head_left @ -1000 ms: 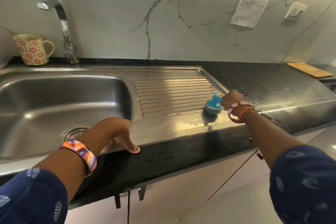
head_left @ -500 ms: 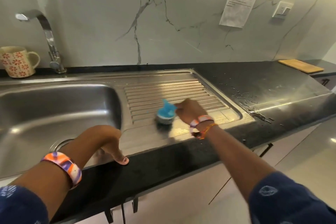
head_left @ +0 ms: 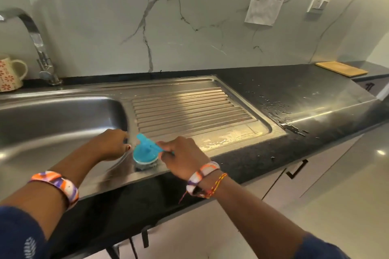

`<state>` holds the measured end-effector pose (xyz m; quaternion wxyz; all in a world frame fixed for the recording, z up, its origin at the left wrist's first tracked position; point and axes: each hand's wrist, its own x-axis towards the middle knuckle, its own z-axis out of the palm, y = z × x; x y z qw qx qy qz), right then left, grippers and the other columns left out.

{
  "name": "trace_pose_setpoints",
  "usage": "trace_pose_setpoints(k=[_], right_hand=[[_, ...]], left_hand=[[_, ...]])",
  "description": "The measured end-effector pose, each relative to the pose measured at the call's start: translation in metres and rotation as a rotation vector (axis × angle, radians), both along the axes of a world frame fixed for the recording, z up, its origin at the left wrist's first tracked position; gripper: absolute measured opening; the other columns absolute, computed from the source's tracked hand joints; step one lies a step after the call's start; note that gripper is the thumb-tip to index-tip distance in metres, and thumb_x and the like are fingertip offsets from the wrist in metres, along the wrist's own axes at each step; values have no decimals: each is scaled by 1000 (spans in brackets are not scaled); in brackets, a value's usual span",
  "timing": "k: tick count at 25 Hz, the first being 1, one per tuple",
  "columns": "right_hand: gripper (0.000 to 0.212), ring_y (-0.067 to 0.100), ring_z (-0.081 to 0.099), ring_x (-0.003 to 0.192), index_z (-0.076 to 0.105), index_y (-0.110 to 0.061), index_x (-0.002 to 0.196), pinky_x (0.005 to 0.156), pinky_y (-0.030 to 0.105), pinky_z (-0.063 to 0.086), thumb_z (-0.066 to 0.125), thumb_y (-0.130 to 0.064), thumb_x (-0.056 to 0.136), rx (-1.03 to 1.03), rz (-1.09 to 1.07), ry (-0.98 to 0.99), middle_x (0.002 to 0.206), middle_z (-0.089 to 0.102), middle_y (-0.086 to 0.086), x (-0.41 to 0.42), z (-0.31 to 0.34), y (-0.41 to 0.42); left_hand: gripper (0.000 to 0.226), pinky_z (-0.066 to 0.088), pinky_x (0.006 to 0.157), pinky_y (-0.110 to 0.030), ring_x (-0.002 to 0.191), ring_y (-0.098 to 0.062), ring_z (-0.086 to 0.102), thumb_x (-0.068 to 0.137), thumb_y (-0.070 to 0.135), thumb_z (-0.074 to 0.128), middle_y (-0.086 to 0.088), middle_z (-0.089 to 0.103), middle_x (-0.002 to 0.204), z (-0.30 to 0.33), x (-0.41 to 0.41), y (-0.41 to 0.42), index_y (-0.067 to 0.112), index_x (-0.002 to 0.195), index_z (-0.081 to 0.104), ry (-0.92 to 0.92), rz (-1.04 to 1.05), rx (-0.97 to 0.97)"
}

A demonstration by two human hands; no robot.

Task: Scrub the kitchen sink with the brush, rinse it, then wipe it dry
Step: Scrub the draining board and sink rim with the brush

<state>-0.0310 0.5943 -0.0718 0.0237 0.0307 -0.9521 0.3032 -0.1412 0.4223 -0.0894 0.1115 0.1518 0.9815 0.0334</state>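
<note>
- Your right hand (head_left: 185, 156) pinches the blue handle of the brush (head_left: 145, 154), fingers closed around it; the bristle head is pressed onto the steel at the near front edge of the sink (head_left: 63, 111).
- Your left hand (head_left: 110, 145) holds nothing. Its fingers are loosely curled and rest on the rim between basin and drainboard (head_left: 189, 109), just beside the brush on its left.
- Brush position is the key relation: it sits between your two hands, on the flat strip at the front-left corner of the drainboard, with the basin immediately to its left.
- Handle axis runs from the brush head up and to the right, into your right hand, so that hand alone steers it.
- Judging by the foamy wet patch at the drainboard's near right corner, scrubbing is under way; rinsing and drying look undone.
- A likely next stroke goes left over the rim into the basin, and your left hand lies right in that path, so it may need to shift.
- Water has splashed on the desk (head_left: 294, 94) to the right.
</note>
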Motion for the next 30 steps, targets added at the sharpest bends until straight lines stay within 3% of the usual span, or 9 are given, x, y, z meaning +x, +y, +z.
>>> trace_pose_setpoints(k=[3, 10, 13, 15, 17, 19, 24, 27, 30], right_hand=[[35, 29, 61, 109, 59, -20, 127, 87, 28, 45, 49, -19, 94, 131, -121, -11, 119, 65, 15, -4, 9, 50], [32, 33, 58, 111, 62, -2, 121, 92, 35, 46, 49, -13, 93, 298, -823, -88, 122, 62, 20, -12, 35, 228], [31, 27, 63, 100, 62, -4, 121, 86, 28, 49, 49, -12, 94, 142, -616, -12, 115, 65, 17, -24, 19, 179], [33, 9, 60, 71, 60, -11, 125, 62, 9, 44, 51, -14, 94, 13, -330, -41, 99, 67, 12, -14, 10, 126], [34, 5, 51, 61, 58, -18, 128, 52, 6, 34, 52, -19, 94, 69, -148, -61, 98, 69, 11, -3, 3, 105], [34, 15, 58, 72, 58, -19, 128, 57, 13, 37, 51, -19, 94, 136, -218, -27, 102, 69, 13, -7, 9, 131], [34, 31, 60, 102, 60, -12, 125, 86, 34, 46, 51, -20, 94, 246, -786, -49, 117, 66, 16, -14, 21, 248], [34, 23, 63, 90, 59, -8, 125, 79, 29, 47, 54, -16, 93, 56, -678, 18, 104, 70, 15, -30, 10, 220], [35, -6, 54, 58, 57, -11, 128, 58, 4, 39, 55, -13, 93, -30, -278, 36, 72, 61, -6, -26, -1, 151]], left_hand=[[39, 41, 96, -30, 114, -22, 53, 96, 33, 50, -10, 53, 131, -2, 3, 16, 9, 126, 51, -15, -41, 54], [51, 36, 104, -32, 126, -26, 46, 99, 38, 40, -16, 38, 144, 2, -10, 43, 4, 137, 43, 18, -50, 5], [44, 43, 97, -33, 116, -25, 54, 97, 39, 45, -13, 52, 133, -3, -26, 45, 7, 126, 53, -3, -39, -32], [42, 47, 95, -33, 109, -24, 58, 94, 42, 49, -11, 59, 123, -10, -32, 48, 9, 118, 58, -3, -33, -88], [44, 48, 92, -33, 106, -24, 59, 91, 45, 53, -11, 61, 120, -14, -38, 52, 9, 115, 59, -2, -29, -127], [47, 49, 91, -32, 106, -25, 59, 89, 48, 55, -11, 61, 118, -12, -44, 54, 8, 113, 60, -12, -37, -152], [48, 45, 89, -26, 106, -21, 59, 88, 48, 58, -8, 62, 118, 0, -47, 60, 7, 114, 57, -30, -84, -200], [55, 45, 88, -24, 110, -20, 59, 86, 52, 58, -7, 61, 122, 9, -49, 65, 7, 118, 57, -28, -111, -249], [61, 47, 87, -26, 107, -22, 61, 81, 55, 63, -8, 64, 117, 13, -56, 70, 5, 115, 61, -50, -131, -296]])
